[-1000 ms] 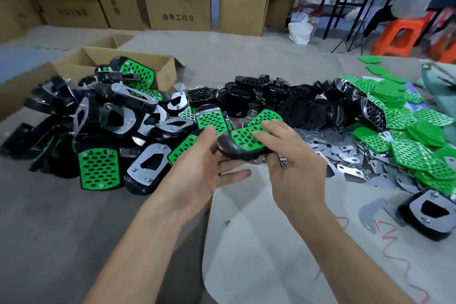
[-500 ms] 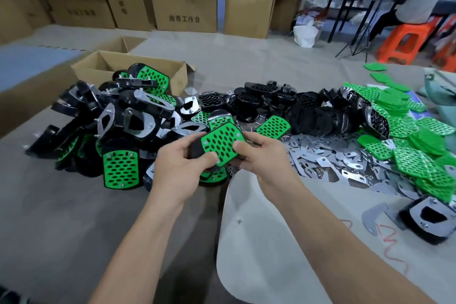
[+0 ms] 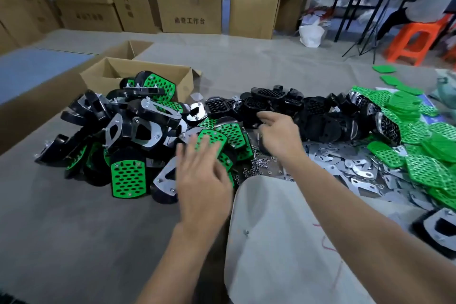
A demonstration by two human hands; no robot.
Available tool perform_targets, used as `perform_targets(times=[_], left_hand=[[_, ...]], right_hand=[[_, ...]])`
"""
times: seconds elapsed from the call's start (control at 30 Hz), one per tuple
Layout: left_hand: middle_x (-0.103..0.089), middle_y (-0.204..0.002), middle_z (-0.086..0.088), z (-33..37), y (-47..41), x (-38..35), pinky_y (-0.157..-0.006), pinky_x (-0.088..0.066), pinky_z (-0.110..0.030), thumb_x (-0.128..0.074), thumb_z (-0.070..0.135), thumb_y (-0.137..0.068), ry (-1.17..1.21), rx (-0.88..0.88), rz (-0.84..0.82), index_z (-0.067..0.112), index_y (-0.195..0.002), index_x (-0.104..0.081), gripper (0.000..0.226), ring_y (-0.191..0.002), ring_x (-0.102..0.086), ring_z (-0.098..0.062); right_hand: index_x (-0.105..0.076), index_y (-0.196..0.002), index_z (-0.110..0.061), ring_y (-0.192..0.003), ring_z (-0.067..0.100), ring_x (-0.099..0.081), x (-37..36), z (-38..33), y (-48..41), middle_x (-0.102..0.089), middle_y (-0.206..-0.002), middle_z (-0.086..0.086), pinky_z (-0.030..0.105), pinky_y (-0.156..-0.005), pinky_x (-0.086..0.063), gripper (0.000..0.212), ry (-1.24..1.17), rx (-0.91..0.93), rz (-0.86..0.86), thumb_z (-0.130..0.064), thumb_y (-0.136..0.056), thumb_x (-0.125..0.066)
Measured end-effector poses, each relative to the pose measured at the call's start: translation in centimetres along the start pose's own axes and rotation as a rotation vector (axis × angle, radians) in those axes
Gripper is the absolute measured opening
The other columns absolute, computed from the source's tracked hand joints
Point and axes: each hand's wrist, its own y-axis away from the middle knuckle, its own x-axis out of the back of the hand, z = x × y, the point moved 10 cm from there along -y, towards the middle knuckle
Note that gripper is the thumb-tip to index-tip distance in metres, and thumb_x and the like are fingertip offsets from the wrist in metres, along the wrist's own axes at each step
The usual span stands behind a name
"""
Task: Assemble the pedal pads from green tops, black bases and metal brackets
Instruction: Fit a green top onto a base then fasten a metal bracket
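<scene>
A heap of assembled pedal pads (image 3: 128, 145), green tops on black bases with metal brackets, lies at the left. One assembled pad (image 3: 209, 143) lies green side up at the heap's right edge. My left hand (image 3: 202, 180) hovers open just in front of it, fingers spread, holding nothing. My right hand (image 3: 276, 136) reaches over the pile of black bases (image 3: 308, 116) with its fingers loosely spread and empty. Loose green tops (image 3: 419, 145) are piled at the right. Flat metal brackets (image 3: 345, 168) and small nuts (image 3: 259, 170) are strewn between them.
An open cardboard box (image 3: 138, 74) stands behind the heap. A pale work board (image 3: 283, 242) lies in front of me. One bracketed base (image 3: 439, 232) sits at the right edge. Stacked cartons (image 3: 190, 0) line the back; a person sits on an orange stool (image 3: 417, 39) far right.
Both hands held one assembled pad and turned it green side up. Now the pad lies on the heap, my left hand has let go, and my right hand has moved toward the black bases.
</scene>
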Motion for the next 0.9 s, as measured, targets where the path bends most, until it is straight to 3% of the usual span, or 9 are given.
perform_targets(times=[0.1,0.23,0.3,0.4,0.57,0.67,0.73,0.83,0.9], left_hand=[[-0.069,-0.131,-0.012,5.7,2.6,-4.7,-0.121,-0.032,-0.054,-0.058,0.002,-0.086,0.134,-0.17,-0.18,0.007,-0.116,-0.076,0.035,-0.136,-0.055,-0.03],[-0.053,-0.152,-0.012,9.1,3.6,-12.9,-0.127,-0.02,-0.046,-0.062,0.012,-0.092,0.181,-0.095,-0.531,0.008,-0.141,-0.06,0.049,-0.152,-0.032,-0.028],[-0.028,-0.167,-0.009,10.1,3.7,-16.7,-0.129,-0.004,-0.039,-0.058,0.026,-0.099,0.125,-0.075,-0.679,0.011,-0.157,-0.036,0.064,-0.159,-0.008,-0.025],[-0.012,-0.172,-0.008,10.9,3.5,-20.2,-0.128,0.001,-0.038,-0.054,0.035,-0.101,0.044,-0.083,-0.734,0.012,-0.162,-0.02,0.073,-0.159,0.003,-0.023],[-0.025,-0.169,-0.006,10.5,2.8,-22.1,-0.128,-0.002,-0.039,-0.062,0.022,-0.094,0.045,-0.051,-0.696,0.013,-0.158,-0.031,0.072,-0.158,-0.009,-0.022],[-0.058,-0.143,0.001,9.6,1.6,-20.7,-0.123,-0.024,-0.043,-0.064,0.006,-0.081,0.203,0.095,-0.58,0.023,-0.139,-0.053,0.062,-0.139,-0.038,-0.01],[-0.065,-0.132,0.007,9.0,0.5,-19.5,-0.114,-0.037,-0.04,-0.061,0.005,-0.082,0.247,0.188,-0.51,0.026,-0.132,-0.059,0.055,-0.125,-0.044,-0.005],[-0.069,-0.128,0.009,8.9,0.6,-19.4,-0.107,-0.047,-0.028,-0.062,0.0,-0.09,0.699,0.528,-0.609,0.027,-0.126,-0.064,0.044,-0.124,-0.06,-0.005],[-0.073,-0.122,0.0,10.4,1.6,-19.2,-0.095,-0.052,-0.026,-0.063,-0.001,-0.093,1.077,0.726,-0.738,0.019,-0.122,-0.069,0.036,-0.111,-0.068,-0.012]], right_hand=[[-0.056,-0.143,-0.018,-0.14,0.029,-0.043,4.0,3.9,-1.8,-0.055,-0.146,0.009,0.036,-0.112,-0.039,0.061,0.358,-0.014,0.055,-0.004,-0.084,-0.052],[-0.026,-0.157,-0.02,-0.154,0.037,-0.005,7.1,7.4,-3.5,-0.012,-0.167,0.013,0.049,-0.122,-0.013,0.075,0.721,-0.003,0.05,-0.021,-0.09,-0.058],[-0.019,-0.16,-0.024,-0.154,0.036,-0.005,8.0,8.9,-4.0,-0.007,-0.169,0.011,0.048,-0.123,-0.011,0.078,0.791,0.008,-0.004,-0.029,-0.093,-0.058],[-0.028,-0.156,-0.021,-0.147,0.034,-0.024,8.7,9.5,-4.1,-0.026,-0.161,0.01,0.048,-0.119,-0.027,0.076,0.855,0.095,-0.036,-0.028,-0.089,-0.065],[-0.045,-0.138,-0.015,-0.131,0.033,-0.044,9.6,7.3,-2.7,-0.051,-0.134,0.01,0.044,-0.112,-0.034,0.059,0.707,0.192,0.124,-0.012,-0.083,-0.066],[-0.042,-0.145,-0.015,-0.134,0.029,-0.043,10.1,7.0,-0.3,-0.049,-0.141,0.007,0.043,-0.113,-0.034,0.068,0.645,0.235,0.145,-0.008,-0.082,-0.065],[-0.041,-0.149,-0.018,-0.136,0.026,-0.043,10.5,7.3,1.2,-0.047,-0.145,0.003,0.04,-0.114,-0.036,0.072,0.529,0.185,0.075,-0.01,-0.083,-0.069],[-0.064,-0.128,-0.035,-0.109,0.019,-0.063,11.3,7.4,4.0,-0.068,-0.119,-0.004,0.039,-0.096,-0.051,0.052,0.024,0.02,-0.091,-0.019,-0.079,-0.072],[-0.074,-0.11,-0.028,-0.089,0.023,-0.066,10.6,7.1,6.5,-0.073,-0.1,0.001,0.04,-0.08,-0.054,0.031,-0.472,-0.12,-0.269,-0.023,-0.08,-0.07]])
